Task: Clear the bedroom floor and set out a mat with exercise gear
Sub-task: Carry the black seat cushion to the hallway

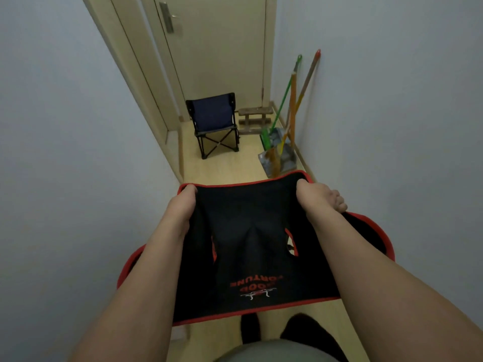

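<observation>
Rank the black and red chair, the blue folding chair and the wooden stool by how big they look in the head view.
1. Black and red chair, held by both hands and nearest the camera, so its lead is partly nearness.
2. Blue folding chair.
3. Wooden stool, beside it at a similar distance.

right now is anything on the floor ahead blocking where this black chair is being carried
Yes: a blue folding chair stands ahead by the door, brooms lean on the right wall. Both hands grip the black chair.

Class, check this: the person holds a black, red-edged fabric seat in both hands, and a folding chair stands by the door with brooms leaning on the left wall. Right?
Not quite. In the head view the brooms lean on the right wall. The rest holds.
</observation>
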Motion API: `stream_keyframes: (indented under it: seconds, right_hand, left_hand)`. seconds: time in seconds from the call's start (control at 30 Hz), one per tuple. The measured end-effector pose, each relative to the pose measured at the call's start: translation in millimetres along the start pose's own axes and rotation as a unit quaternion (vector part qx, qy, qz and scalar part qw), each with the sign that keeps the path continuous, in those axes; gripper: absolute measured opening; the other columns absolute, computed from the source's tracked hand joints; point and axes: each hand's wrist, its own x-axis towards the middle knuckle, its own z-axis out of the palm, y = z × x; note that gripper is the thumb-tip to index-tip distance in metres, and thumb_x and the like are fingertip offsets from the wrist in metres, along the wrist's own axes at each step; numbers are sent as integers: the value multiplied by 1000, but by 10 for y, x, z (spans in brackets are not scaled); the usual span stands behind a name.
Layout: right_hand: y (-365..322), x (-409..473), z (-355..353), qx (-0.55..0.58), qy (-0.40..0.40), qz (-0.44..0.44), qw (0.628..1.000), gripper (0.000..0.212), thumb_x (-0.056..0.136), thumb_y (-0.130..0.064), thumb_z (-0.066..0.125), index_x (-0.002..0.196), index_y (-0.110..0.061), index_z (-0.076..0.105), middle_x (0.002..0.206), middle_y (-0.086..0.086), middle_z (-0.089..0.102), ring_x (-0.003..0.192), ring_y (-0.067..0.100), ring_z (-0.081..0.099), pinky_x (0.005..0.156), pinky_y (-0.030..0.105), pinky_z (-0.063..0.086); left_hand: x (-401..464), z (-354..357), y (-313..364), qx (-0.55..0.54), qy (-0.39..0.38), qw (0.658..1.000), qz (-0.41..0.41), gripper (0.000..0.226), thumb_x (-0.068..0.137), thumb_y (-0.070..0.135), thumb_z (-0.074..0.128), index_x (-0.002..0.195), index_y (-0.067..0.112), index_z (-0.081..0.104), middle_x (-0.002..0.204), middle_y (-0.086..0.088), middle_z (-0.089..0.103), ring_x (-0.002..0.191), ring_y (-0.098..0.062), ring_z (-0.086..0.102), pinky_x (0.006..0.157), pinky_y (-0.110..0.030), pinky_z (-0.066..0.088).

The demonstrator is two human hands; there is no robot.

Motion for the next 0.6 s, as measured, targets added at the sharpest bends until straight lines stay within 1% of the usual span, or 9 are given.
stream_keyframes:
  seconds: [0.1,0.17,0.23,0.3,0.37,0.5,0.6]
  right_hand:
    - [-484,329,65,6,-5,10,1000,59,87,-45,38,126,-5,54,136,20,44,128,36,37,108,41,25]
    - [-851,571,151,6,-14,19,1000,61,87,-47,37,128,-5,54,137,21,44,129,36,37,109,42,26]
    - [-1308,940,293,1,-24,17,1000,62,88,-48,36,129,-5,53,138,21,43,129,37,36,110,43,25]
    - [-1652,1188,377,-6,-36,9,999,64,88,-50,34,131,-5,52,138,21,43,129,37,36,110,43,25]
    - [-2094,1585,513,-15,-44,11,999,65,89,-51,34,132,-4,50,140,21,42,130,36,35,111,42,24]
    - [-2813,2148,645,-37,-72,18,997,65,88,-51,35,133,-5,50,139,21,42,129,37,36,110,42,25]
    - [-3439,2503,713,-44,-79,23,996,65,89,-51,36,134,-6,49,141,20,41,131,36,36,110,42,25]
  left_hand:
    - [446,71,396,10,6,1000,-7,50,76,37,47,114,10,63,103,-17,69,92,-34,65,73,-37,53]
    - [832,128,665,13,7,1000,-21,51,72,42,48,111,13,63,100,-15,70,92,-34,66,80,-41,54]
    - [1438,218,919,13,17,999,-45,59,64,50,50,111,18,64,99,-13,71,92,-35,66,85,-48,53]
    - [1916,305,1060,25,16,998,-58,69,54,55,52,113,20,64,100,-12,71,92,-36,66,87,-51,52]
    - [2315,442,1330,28,30,997,-64,66,58,53,51,114,19,62,102,-12,69,94,-35,64,88,-50,51]
    - [2854,620,1902,20,45,997,-63,56,70,43,49,116,14,61,104,-14,68,94,-35,64,84,-43,53]
    - [3400,681,2276,15,40,996,-82,55,67,46,50,111,15,63,101,-14,69,93,-35,65,85,-45,53]
